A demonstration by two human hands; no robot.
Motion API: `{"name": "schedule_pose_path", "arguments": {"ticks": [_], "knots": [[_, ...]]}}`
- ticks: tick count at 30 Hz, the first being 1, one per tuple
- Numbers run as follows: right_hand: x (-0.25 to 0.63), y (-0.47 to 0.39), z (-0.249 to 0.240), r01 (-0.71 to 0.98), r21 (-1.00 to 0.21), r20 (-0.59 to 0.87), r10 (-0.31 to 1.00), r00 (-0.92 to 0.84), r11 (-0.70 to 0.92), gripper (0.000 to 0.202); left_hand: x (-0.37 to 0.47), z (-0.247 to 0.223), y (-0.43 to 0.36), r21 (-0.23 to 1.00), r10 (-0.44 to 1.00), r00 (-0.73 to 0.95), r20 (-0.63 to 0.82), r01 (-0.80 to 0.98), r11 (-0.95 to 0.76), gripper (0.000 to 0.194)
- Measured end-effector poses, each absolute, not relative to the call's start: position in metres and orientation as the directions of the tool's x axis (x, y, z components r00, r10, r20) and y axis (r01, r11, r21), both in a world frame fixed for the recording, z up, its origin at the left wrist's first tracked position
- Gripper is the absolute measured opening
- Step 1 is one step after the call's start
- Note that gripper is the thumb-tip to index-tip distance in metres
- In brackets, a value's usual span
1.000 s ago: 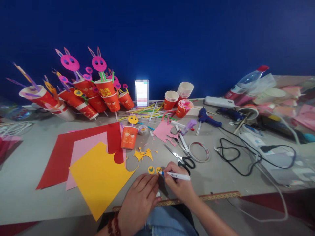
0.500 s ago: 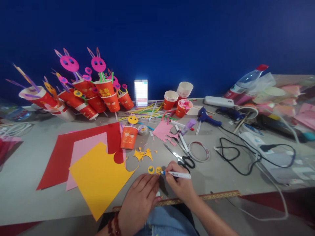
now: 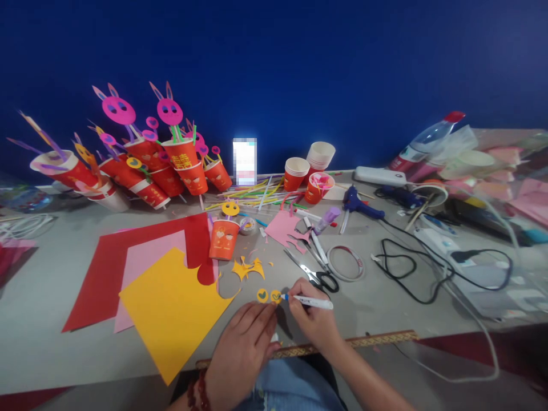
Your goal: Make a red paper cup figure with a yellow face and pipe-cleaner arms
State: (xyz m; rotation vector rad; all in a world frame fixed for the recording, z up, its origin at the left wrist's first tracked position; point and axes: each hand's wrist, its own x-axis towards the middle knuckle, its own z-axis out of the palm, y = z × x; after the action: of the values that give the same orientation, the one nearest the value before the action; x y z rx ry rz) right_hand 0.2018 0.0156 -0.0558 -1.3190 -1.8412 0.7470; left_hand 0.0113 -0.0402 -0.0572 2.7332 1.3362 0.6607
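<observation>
Two small yellow paper discs lie side by side near the table's front edge. The left disc (image 3: 262,295) bears a filled dark heart, and the right disc (image 3: 275,297) has a heart outline. My right hand (image 3: 311,314) grips a white marker (image 3: 314,302), its blue-collared tip at the right disc's edge. Flat on the table, my left hand (image 3: 250,337) has its fingertips against the lower edge of the right disc. Just left of my hands is a cut yellow sheet (image 3: 175,308). Black-handled scissors (image 3: 319,278) rest beyond my right hand.
Decorated red cups (image 3: 186,165) crowd the back left. One orange cup (image 3: 223,240) stands mid-table beside red paper (image 3: 111,268). Straws (image 3: 252,195) lie along the back. Right of the scissors are a tape roll (image 3: 346,263), a blue glue gun (image 3: 357,204) and black cable (image 3: 400,260).
The marker tip has shifted slightly right across the right disc, with my right hand. My left hand has stayed in place.
</observation>
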Motion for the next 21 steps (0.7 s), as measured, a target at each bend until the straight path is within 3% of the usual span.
{"name": "schedule_pose_path", "arguments": {"ticks": [21], "knots": [[0.2023,0.0148,-0.0557,0.505,-0.807,0.221,0.95,-0.22,0.304,0.016,0.0104,-0.0606,-0.0406,0.207,0.755,0.549,0.36,0.742,-0.638,0.037]]}}
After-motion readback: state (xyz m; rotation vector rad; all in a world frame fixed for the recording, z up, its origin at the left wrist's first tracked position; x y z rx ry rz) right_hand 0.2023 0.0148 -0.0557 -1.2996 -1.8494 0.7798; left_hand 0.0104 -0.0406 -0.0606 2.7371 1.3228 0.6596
